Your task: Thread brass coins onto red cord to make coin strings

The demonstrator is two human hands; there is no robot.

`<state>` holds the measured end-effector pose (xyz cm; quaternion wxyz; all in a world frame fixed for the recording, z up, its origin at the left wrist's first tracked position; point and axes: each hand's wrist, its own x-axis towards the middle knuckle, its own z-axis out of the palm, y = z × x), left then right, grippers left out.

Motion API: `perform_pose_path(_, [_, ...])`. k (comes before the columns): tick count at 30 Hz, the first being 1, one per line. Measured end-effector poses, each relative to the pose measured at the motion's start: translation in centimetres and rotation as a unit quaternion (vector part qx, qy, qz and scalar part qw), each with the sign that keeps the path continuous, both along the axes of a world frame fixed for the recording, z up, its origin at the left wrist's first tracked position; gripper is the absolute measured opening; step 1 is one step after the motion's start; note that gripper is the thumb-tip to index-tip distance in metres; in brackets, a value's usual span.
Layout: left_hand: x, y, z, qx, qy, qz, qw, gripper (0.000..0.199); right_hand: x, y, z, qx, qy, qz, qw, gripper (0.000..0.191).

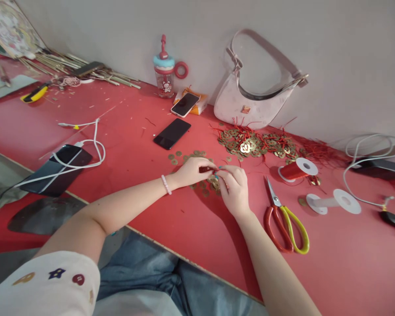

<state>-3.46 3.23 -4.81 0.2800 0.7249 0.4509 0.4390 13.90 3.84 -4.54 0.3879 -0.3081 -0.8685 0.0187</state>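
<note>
My left hand, with a pale bead bracelet at its wrist, has its fingertips pinched together over the middle of the red table. Meeting it there is my right hand, also closed in a pinch, with blue nails showing. Whatever the fingertips hold is too small and hidden to name. Shiny gold coins show just below the fingers; I cannot tell whether any hangs from them. Loose bronze coins lie around my left hand. Scissors with one red and one yellow handle rest right of my right hand.
Behind the hands lies a pile of coins with red cords. A red thread spool and a white spool are at right. A pink handbag, tumbler, phones and a cabled phone surround the workspace.
</note>
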Motion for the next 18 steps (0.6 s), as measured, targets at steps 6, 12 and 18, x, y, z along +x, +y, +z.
perform_pose_path(6, [0.10,-0.46,0.39,0.023,0.046,-0.046,0.998,0.013,-0.11,0.00,-0.24,-0.228,0.113,-0.095,0.962,0.012])
perform_pose_path(12, [0.05,-0.47,0.59,-0.025,0.008,-0.027,0.999,0.014,-0.48,0.27,0.05,-0.420,0.229,-0.054,0.877,0.014])
perform_pose_path(18, [0.08,-0.62,0.83,-0.047,-0.031,-0.038,0.998,0.018,-0.39,0.31,-0.25,-0.442,0.242,-0.027,0.863,0.013])
